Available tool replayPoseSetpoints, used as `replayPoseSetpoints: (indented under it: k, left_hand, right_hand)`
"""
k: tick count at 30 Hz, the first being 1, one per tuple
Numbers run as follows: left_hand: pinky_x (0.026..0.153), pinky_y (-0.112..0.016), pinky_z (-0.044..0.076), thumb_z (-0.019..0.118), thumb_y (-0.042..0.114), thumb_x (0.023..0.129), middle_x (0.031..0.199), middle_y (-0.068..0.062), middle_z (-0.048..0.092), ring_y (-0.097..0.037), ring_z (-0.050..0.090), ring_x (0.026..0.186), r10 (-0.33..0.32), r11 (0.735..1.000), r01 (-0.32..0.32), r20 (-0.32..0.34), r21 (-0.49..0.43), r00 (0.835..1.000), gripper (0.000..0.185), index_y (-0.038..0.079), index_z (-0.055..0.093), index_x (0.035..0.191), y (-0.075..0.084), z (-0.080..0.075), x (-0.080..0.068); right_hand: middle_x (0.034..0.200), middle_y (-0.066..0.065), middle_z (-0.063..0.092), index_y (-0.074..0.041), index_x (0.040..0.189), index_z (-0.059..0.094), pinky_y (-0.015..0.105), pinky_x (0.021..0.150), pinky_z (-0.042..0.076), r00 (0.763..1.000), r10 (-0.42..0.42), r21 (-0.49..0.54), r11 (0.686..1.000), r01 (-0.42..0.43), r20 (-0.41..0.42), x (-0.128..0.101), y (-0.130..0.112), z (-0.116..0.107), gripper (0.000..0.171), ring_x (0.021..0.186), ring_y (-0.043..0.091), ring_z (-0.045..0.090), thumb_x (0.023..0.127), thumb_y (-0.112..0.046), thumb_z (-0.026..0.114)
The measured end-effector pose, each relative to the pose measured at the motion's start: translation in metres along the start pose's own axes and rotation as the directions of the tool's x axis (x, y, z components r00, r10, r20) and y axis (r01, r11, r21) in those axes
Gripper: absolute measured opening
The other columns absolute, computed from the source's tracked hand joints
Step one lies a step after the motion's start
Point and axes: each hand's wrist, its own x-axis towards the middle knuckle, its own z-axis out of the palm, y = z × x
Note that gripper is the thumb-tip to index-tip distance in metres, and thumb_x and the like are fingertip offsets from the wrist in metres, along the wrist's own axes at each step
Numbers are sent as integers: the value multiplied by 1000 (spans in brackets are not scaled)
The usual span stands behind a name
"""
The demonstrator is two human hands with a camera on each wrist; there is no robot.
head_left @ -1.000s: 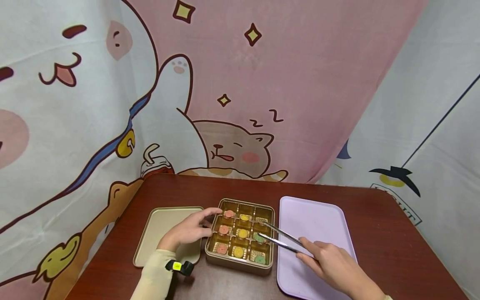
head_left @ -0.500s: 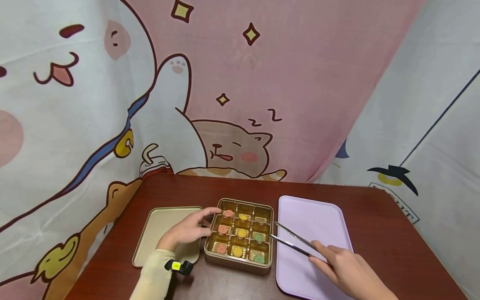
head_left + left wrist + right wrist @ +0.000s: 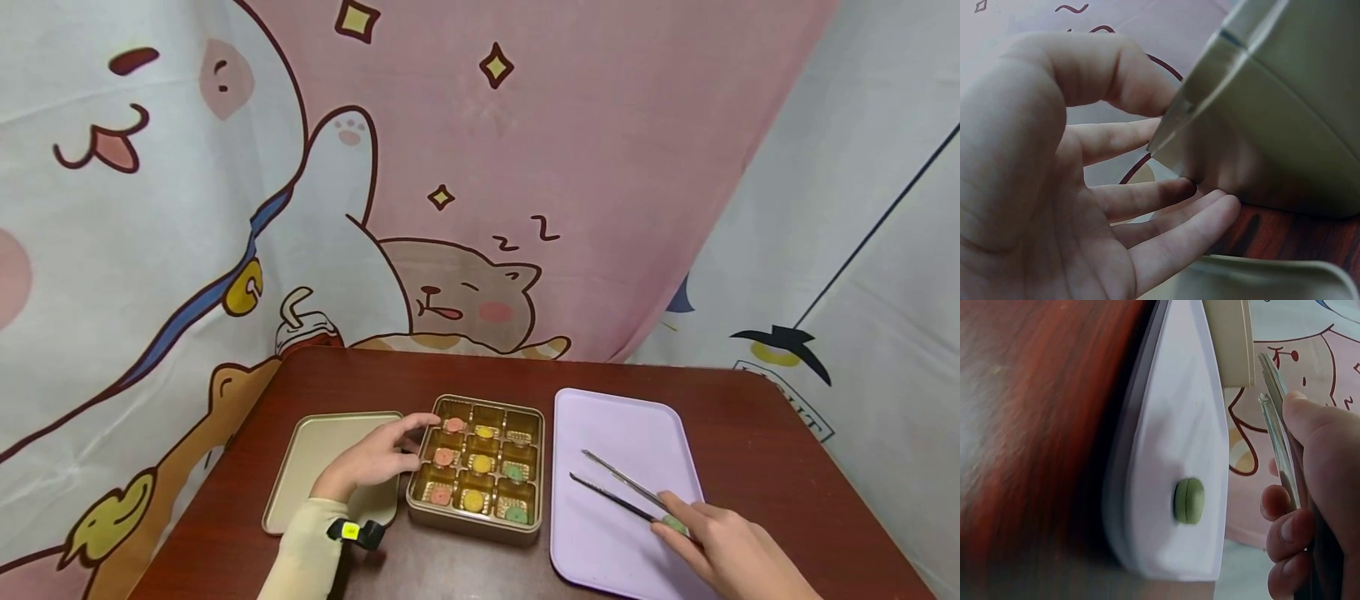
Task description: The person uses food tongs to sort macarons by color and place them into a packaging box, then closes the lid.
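One gold lid (image 3: 318, 454) lies leftmost on my worktop (image 3: 765, 450); my left hand (image 3: 372, 461), fingers relaxed, touches one nine-cell tin (image 3: 476, 529) holding eight sweets. My right hand (image 3: 731, 552) pinches tongs (image 3: 617, 490), now withdrawn over one lilac tray (image 3: 626, 425) bearing one green sweet (image 3: 1189, 500).

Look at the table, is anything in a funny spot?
One green sweet lies alone on the purple tray, near the right hand holding tongs. The other sweets sit in the gold tin. Nothing looks spilled or broken.
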Motion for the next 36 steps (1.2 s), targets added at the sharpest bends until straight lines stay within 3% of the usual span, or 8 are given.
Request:
replayPoseSetpoints:
  k: [6,13,20,27,36]
  left_hand:
    - [87,-42,55,66,2,91,153,-18,51,-34,66,113,2,1000,-2,-1,1,1000,65,7,48,154,-1,0,1]
    - [85,-41,54,66,1,91,153,-19,51,-34,66,112,12,1000,-12,-1,11,1000,66,7,48,154,-2,0,0]
    - [83,-40,54,66,0,89,149,-18,55,-30,66,108,17,1000,-17,-4,20,1000,67,6,48,154,-2,0,0]
    - [85,-41,54,66,1,90,146,-18,57,-31,66,108,16,1000,-16,-4,10,1000,67,4,47,154,-3,0,-1]
    - [83,-38,55,64,-1,89,151,-20,52,-33,66,110,25,1000,-25,-1,1,1000,67,4,47,154,-2,0,-1]
  right_hand:
    - [86,-8,72,-12,122,77,31,60,55,1000,7,-19,1000,-7,-11,-8,14,0,49,68,4,57,90,-50,78]
    - [105,8,78,-6,126,75,46,69,62,995,85,8,996,-86,49,-12,29,0,60,82,17,72,89,-53,78]
    - [104,13,79,1,127,73,50,71,62,993,119,42,992,-120,19,-24,42,3,70,85,24,76,88,-58,77]
    - [99,7,79,-3,133,70,55,70,61,970,207,26,977,-212,127,-30,60,6,74,80,18,70,91,-64,70]
    - [112,20,76,4,141,62,51,65,56,935,273,-40,962,-271,227,-38,81,6,94,92,29,73,89,-74,64]
